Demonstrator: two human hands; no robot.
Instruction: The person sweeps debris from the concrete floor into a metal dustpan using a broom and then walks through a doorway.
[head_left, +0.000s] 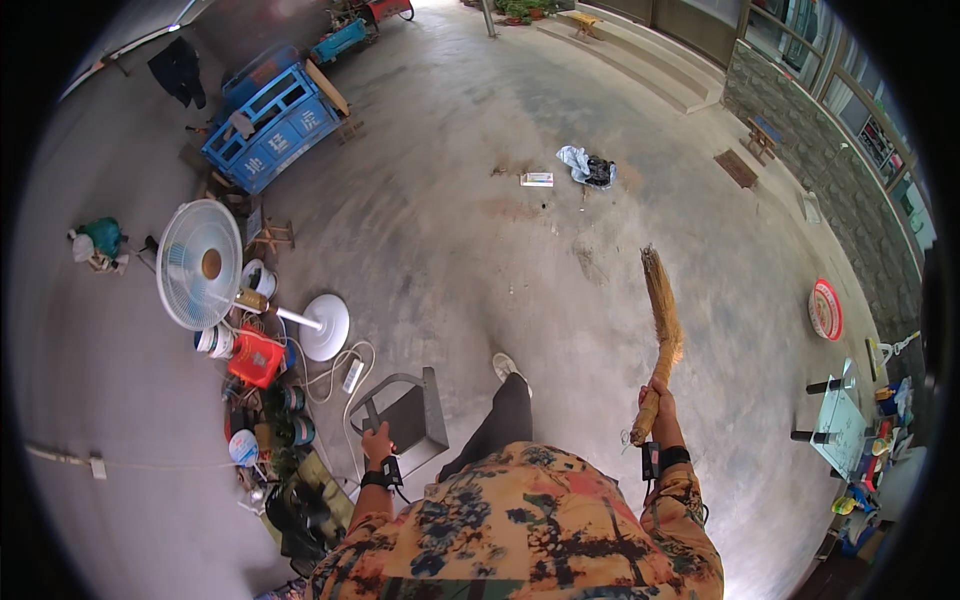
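Note:
My right hand point(660, 405) grips the short handle end of a straw broom point(662, 310), held upright at my right with its frayed bristles pointing away from me. Low at my left, my left hand point(378, 440) is closed on the frame of a grey metal chair point(415, 420), which has a dark seat. Between them my foot in a pale shoe point(504, 367) shows on the concrete floor. Farther ahead lie a small white box point(536, 179) and crumpled blue and black bags point(588, 168), with scattered dirt near them.
At left stand a white pedestal fan point(325, 330), a power strip point(352, 376) with cords, a red container point(258, 360) and a blue cart point(270, 130). At right are a glass table point(842, 425), a red-rimmed basin point(834, 309), a stool point(760, 140) and steps point(640, 60).

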